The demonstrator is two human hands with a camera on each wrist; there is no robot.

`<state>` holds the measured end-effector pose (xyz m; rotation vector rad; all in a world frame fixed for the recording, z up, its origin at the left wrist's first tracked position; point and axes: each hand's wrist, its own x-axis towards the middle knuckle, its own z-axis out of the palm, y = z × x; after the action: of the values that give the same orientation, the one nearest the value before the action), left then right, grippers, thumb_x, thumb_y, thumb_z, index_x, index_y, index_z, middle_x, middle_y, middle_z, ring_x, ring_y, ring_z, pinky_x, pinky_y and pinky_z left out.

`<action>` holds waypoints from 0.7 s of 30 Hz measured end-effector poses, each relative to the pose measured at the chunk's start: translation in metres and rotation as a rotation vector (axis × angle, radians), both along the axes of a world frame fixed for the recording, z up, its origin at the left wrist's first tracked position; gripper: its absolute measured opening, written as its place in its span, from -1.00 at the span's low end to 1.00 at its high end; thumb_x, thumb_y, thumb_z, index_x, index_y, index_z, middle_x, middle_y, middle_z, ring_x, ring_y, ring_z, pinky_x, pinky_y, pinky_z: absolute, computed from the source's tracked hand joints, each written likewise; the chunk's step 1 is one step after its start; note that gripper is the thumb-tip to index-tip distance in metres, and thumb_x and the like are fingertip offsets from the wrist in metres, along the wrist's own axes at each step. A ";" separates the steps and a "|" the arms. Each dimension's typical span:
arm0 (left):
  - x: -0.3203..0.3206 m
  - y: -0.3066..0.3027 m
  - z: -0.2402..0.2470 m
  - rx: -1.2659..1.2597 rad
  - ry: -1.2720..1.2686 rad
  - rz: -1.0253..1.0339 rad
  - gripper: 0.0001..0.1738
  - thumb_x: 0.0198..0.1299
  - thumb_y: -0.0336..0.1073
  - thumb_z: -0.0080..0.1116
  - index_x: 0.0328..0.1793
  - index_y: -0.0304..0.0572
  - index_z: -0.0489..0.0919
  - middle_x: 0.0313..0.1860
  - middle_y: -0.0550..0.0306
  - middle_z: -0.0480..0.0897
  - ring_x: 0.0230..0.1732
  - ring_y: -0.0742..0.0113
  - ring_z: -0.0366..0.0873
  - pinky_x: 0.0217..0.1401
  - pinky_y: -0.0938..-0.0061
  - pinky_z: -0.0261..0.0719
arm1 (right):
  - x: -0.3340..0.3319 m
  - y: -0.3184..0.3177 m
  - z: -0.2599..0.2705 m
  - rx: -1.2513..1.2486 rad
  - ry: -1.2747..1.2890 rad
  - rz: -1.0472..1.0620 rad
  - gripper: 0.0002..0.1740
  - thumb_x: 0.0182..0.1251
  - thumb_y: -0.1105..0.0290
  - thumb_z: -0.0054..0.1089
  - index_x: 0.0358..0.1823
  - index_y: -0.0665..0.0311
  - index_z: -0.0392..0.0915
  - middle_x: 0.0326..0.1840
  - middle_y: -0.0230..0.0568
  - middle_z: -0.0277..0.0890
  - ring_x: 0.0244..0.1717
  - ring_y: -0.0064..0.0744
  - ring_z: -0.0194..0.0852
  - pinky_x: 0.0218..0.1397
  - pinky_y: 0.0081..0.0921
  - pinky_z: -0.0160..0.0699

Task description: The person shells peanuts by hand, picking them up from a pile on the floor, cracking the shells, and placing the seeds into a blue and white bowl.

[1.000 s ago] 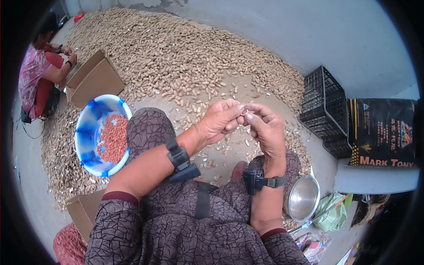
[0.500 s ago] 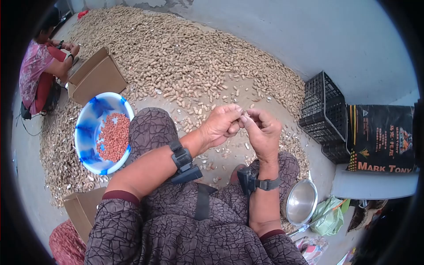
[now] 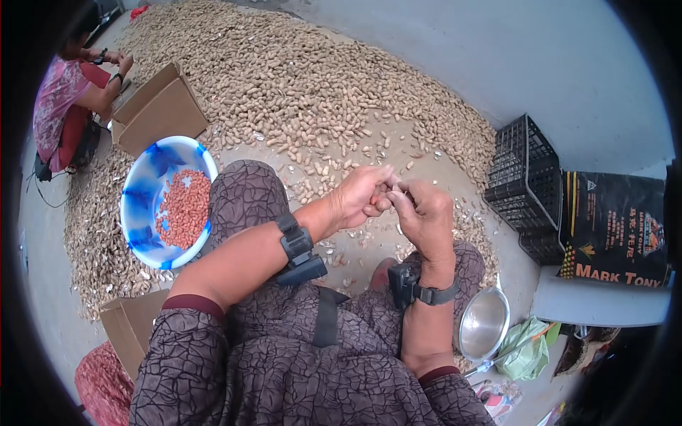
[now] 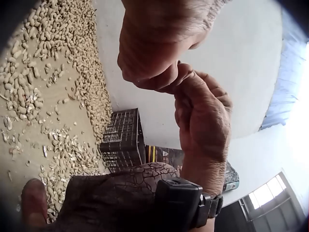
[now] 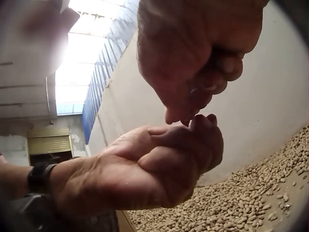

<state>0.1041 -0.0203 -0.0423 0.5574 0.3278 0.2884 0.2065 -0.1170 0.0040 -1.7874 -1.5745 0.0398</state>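
Both hands meet at the fingertips above the lap. The left hand [image 3: 355, 198] has curled fingers holding a peanut [image 3: 374, 201], of which a small reddish part shows. Thumb and forefinger of the right hand [image 3: 428, 216] pinch at a tiny piece of it against the left fingertips. From the left wrist, the left hand [image 4: 161, 48] covers the contact point and the right hand [image 4: 205, 113] touches it from below. In the right wrist view the right hand [image 5: 193, 58] is above the upturned left hand [image 5: 140, 171]; the piece between them is mostly hidden.
A blue-and-white basin [image 3: 138, 206] of red kernels stands left of the knee. Unshelled peanuts [image 3: 284, 78] spread ahead. Around are cardboard boxes [image 3: 160, 110], a black crate [image 3: 526, 170], a metal bowl [image 3: 484, 324], a green bag [image 3: 526, 351] and a crouching person [image 3: 64, 106].
The fingertips have shifted against each other, and the red kernel that showed between them at first now shows lower, by the left fingers. The right hand's back has turned more toward the head view.
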 end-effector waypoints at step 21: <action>-0.004 0.001 0.010 0.199 0.053 0.006 -0.79 0.23 -0.36 -0.13 -0.17 -0.39 0.44 -0.57 0.17 0.48 -0.73 0.65 0.21 -0.78 0.82 0.07 | 0.031 -0.006 0.016 -0.135 0.468 -0.628 -0.49 0.23 0.04 -0.05 -0.20 0.46 0.44 -0.60 -0.10 0.48 -0.67 -0.47 0.38 -0.59 -0.59 0.30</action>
<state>0.1002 -0.0189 -0.0325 0.7615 0.3544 0.3141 0.2372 -0.1233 0.0202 -2.1135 -0.6648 0.2485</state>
